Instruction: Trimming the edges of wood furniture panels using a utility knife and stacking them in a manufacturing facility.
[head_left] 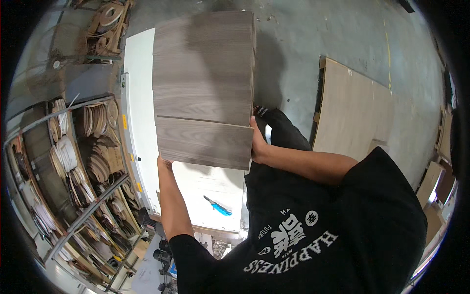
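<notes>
A grey-brown wood-grain board (203, 143) is between my two hands at the near end of several similar boards (203, 73). My left hand (165, 159) grips its near left corner, with most of the fingers hidden beneath it. At its right edge, my right hand (257, 143) is closed on the board, its fingertips partly out of sight. The near board lies slightly askew, with a thin dark gap along its far edge. A utility knife (218, 206) with a blue handle rests on the white worktop (196, 188) close to me.
On the left, a metal rack (81, 220) holds several rolls of edging strip. A machine rail (128, 132) with yellow labels runs along the worktop's left side. To the right, a large pale board stack (350, 108) sits on the grey floor (303, 34).
</notes>
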`<control>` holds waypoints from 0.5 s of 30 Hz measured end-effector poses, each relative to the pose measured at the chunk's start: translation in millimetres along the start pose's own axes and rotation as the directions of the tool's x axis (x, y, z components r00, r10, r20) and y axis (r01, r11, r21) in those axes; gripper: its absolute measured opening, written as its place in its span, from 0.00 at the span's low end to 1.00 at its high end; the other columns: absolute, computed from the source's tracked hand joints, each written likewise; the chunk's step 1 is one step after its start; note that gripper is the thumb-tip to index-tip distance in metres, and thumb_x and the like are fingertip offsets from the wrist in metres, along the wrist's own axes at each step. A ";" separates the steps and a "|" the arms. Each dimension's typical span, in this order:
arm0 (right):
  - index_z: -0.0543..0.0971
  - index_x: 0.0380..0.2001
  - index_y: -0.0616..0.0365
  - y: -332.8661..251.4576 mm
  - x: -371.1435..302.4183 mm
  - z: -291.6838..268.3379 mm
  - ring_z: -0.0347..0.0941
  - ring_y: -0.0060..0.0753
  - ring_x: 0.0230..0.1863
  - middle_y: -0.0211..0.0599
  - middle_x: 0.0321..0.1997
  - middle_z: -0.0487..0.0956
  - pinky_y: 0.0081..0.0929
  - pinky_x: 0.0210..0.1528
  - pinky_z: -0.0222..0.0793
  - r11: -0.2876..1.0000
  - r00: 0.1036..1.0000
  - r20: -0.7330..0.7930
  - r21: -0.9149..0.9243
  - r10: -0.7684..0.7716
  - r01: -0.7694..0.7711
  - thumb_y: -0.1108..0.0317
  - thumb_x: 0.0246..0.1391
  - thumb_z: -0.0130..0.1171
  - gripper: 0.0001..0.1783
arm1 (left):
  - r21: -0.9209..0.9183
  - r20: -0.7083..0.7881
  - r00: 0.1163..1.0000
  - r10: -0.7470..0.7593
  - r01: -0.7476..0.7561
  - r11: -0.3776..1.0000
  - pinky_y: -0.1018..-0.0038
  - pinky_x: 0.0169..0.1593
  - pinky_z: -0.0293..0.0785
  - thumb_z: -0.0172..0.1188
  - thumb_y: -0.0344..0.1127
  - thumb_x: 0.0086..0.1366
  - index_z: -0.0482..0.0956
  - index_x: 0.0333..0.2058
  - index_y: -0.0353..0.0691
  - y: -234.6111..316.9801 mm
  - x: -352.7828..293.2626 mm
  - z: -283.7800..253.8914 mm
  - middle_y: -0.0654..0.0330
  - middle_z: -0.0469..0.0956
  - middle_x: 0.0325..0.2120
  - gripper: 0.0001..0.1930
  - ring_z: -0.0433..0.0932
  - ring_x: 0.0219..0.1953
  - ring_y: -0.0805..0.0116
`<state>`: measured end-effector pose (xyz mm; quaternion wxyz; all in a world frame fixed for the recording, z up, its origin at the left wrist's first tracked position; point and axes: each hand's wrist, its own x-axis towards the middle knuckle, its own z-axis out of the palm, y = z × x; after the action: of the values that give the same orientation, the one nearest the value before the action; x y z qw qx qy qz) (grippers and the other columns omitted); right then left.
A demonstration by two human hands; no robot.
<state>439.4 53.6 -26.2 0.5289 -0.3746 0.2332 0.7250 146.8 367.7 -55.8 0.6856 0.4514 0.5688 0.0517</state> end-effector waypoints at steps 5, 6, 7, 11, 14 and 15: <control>0.55 0.85 0.48 -21.3 -1.7 -2.4 0.52 0.51 0.86 0.47 0.87 0.57 0.53 0.83 0.51 0.992 0.990 -0.082 -0.066 -0.110 0.105 0.11 0.64 0.29 0.63 | 0.014 -0.076 0.997 0.022 -0.021 1.000 0.62 0.69 0.75 0.45 0.77 0.77 0.67 0.75 0.34 5.9 -0.7 5.4 0.50 0.77 0.67 0.50 0.76 0.68 0.56; 0.57 0.84 0.46 -35.4 -14.5 7.7 0.54 0.49 0.85 0.43 0.86 0.59 0.54 0.81 0.55 0.986 0.978 -0.141 -0.072 -0.157 0.148 0.11 0.65 0.31 0.61 | 0.005 -0.085 0.996 0.030 -0.030 1.000 0.62 0.69 0.75 0.45 0.77 0.77 0.67 0.75 0.34 19.7 -4.5 8.2 0.50 0.77 0.67 0.50 0.76 0.68 0.56; 0.57 0.84 0.46 -45.8 -13.6 3.1 0.54 0.49 0.85 0.43 0.86 0.59 0.54 0.81 0.55 0.985 0.977 -0.138 -0.075 -0.165 0.156 0.11 0.65 0.31 0.61 | -0.095 0.026 0.999 -0.027 0.029 0.995 0.60 0.71 0.73 0.43 0.80 0.75 0.65 0.76 0.32 52.6 -3.7 20.8 0.48 0.76 0.69 0.53 0.75 0.69 0.54; 0.48 0.86 0.49 -74.2 -9.6 13.9 0.53 0.52 0.84 0.49 0.87 0.55 0.49 0.84 0.49 0.950 0.954 0.008 -0.088 -0.300 0.299 0.11 0.63 0.35 0.65 | -0.128 0.203 0.978 -0.050 0.077 0.989 0.57 0.75 0.67 0.39 0.87 0.70 0.62 0.77 0.29 116.1 -6.7 44.9 0.44 0.72 0.72 0.62 0.72 0.72 0.50; 0.49 0.86 0.49 -82.5 -17.2 32.5 0.53 0.52 0.84 0.49 0.87 0.56 0.49 0.83 0.50 0.966 0.963 -0.114 -0.113 -0.245 0.233 0.10 0.62 0.37 0.66 | -0.064 0.168 0.983 -0.077 0.089 0.994 0.56 0.73 0.70 0.41 0.86 0.71 0.64 0.76 0.31 132.6 -13.7 67.0 0.45 0.72 0.72 0.60 0.73 0.72 0.50; 0.49 0.86 0.49 -81.2 -18.8 33.5 0.54 0.52 0.84 0.49 0.87 0.56 0.50 0.83 0.50 0.958 0.956 -0.103 -0.117 -0.275 0.263 0.09 0.61 0.38 0.67 | 0.002 0.116 0.991 -0.070 0.071 0.997 0.56 0.72 0.71 0.42 0.86 0.71 0.65 0.76 0.31 136.0 -14.5 70.8 0.44 0.72 0.72 0.60 0.73 0.71 0.50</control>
<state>508.9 93.9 13.8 0.5881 -0.4719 0.1735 0.6335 260.5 399.4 43.1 0.7193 0.4326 0.5436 0.0016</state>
